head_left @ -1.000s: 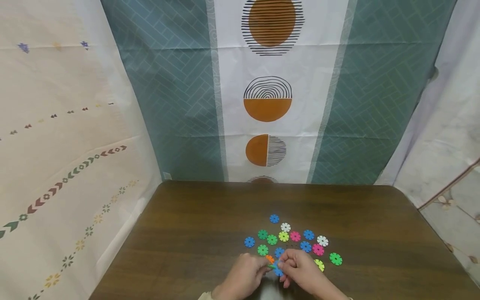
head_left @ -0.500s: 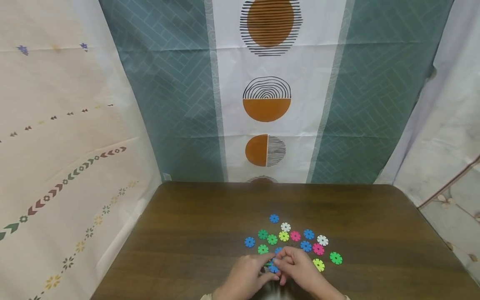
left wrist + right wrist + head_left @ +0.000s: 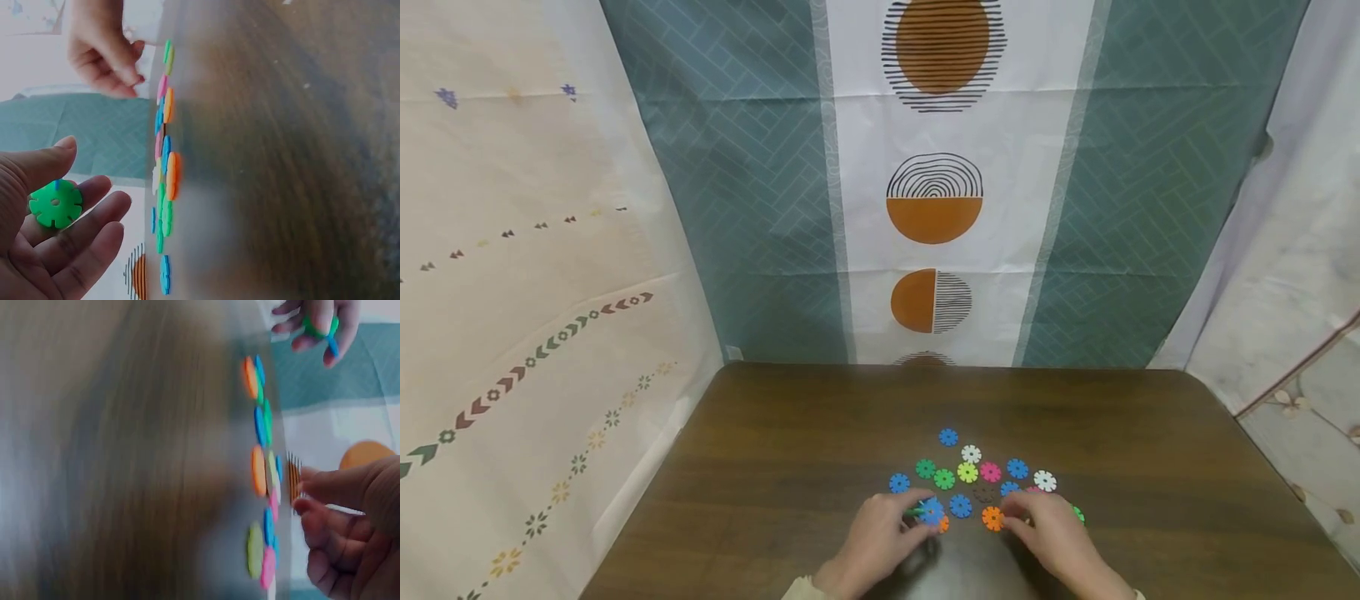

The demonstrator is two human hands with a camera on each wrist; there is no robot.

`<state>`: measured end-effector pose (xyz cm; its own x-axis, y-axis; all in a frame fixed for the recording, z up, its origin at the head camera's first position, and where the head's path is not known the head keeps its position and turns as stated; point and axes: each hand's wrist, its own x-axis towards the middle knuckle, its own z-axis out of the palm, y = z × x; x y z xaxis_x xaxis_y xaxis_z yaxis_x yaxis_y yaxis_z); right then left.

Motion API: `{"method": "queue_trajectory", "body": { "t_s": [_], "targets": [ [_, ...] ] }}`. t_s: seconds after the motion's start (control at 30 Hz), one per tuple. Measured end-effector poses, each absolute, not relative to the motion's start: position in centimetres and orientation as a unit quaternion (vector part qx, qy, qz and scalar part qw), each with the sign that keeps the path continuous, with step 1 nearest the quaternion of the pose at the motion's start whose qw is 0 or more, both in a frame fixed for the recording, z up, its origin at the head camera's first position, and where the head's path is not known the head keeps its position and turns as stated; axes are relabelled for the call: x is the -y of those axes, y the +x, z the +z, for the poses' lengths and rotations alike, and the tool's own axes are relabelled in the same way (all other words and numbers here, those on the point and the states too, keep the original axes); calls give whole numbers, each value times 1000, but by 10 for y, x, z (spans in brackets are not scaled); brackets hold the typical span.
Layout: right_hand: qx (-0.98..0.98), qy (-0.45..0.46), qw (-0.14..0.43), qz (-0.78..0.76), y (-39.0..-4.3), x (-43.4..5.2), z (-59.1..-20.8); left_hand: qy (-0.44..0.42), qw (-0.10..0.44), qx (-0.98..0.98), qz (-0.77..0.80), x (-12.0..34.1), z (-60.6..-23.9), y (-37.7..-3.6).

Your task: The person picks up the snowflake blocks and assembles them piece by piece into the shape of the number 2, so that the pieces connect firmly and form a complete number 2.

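Green disc (image 3: 55,204) pinched upright between thumb and fingers of left hand (image 3: 872,546), face toward palm. Right hand (image 3: 1051,537), fingers loosely curled, touching orange disc (image 3: 992,518).

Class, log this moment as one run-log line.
left hand: holds joined green-blue discs | right hand: by orange disc | table: loose discs

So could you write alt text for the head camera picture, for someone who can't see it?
Two hands work among small colourful notched discs on a dark wooden table. The left hand holds joined blue and green discs; the right hand reaches beside an orange disc. Patterned curtains hang behind.
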<state>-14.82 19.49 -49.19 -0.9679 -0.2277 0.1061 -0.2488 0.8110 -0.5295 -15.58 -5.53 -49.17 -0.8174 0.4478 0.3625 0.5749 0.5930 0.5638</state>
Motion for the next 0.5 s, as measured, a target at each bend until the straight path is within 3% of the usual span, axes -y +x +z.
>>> {"method": "queue_trajectory", "body": {
  "t_s": [0.1,0.27,0.5],
  "targets": [
    [974,110,53,188,-149,-207,-492,-271,61,887,-368,58,-492,-157],
    [983,100,32,150,-147,-220,-495,-238,9,887,-395,63,-492,-159],
    [982,107,0,153,-148,-223,-500,-227,-14,874,-431,65,-493,-165]
  ]
}}
